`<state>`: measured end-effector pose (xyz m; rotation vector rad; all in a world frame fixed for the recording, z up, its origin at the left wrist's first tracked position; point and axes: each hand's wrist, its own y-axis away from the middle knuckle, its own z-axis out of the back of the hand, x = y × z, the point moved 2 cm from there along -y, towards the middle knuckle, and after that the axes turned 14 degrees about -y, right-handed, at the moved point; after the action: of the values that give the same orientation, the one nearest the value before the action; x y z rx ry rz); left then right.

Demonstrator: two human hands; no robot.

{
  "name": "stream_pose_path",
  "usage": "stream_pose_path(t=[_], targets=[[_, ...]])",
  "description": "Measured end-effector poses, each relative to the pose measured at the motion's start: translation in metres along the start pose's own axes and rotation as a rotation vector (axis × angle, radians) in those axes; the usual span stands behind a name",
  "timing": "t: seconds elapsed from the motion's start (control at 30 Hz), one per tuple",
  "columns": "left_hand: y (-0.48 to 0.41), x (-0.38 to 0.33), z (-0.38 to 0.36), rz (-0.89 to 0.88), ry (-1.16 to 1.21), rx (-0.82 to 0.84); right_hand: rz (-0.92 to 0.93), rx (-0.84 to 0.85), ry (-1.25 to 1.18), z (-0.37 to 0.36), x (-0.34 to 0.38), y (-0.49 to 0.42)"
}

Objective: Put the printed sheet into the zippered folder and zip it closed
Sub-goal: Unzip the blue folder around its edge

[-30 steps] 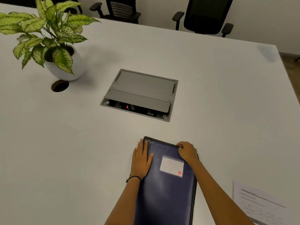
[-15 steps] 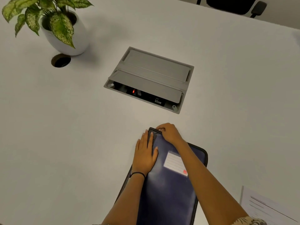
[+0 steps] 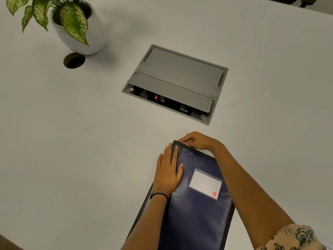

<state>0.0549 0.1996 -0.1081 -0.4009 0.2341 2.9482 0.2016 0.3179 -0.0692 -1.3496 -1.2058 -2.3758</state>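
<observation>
Folder [image 3: 196,219] seems limp, slick: flat left hand [image 3: 168,175] pins it; right hand [image 3: 198,141] pinches the zipper [image 3: 180,151] at its far corner.

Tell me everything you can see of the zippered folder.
The zippered folder is dark navy, smooth and shiny like vinyl, edged with a black zipper strip and pale stitching. A clear label pocket with a lined white card and a red mark sits on its cover. It lies flat on the white table, angled, its near end cut off by the frame. The left hand rests flat on its left edge; the right hand pinches at the far left corner, where the zip looks parted.
</observation>
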Motion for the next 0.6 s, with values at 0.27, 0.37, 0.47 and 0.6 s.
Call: stream_pose_path(t=[0.27,0.37,0.47,0.6], targets=[[0.0,-0.001,0.001,0.002,-0.007,-0.003,-0.019,0.11,0.032,0.004,0.005,-0.007],[0.001,-0.001,0.001,0.001,-0.02,-0.005,-0.029,0.144,0.071,0.004,0.005,-0.009],[0.001,-0.001,0.001,0.004,-0.025,-0.015,-0.037,0.166,0.135,0.003,0.009,-0.013],[0.001,-0.001,0.0,0.008,-0.023,-0.015,0.007,0.132,0.199,0.003,0.013,-0.013]])
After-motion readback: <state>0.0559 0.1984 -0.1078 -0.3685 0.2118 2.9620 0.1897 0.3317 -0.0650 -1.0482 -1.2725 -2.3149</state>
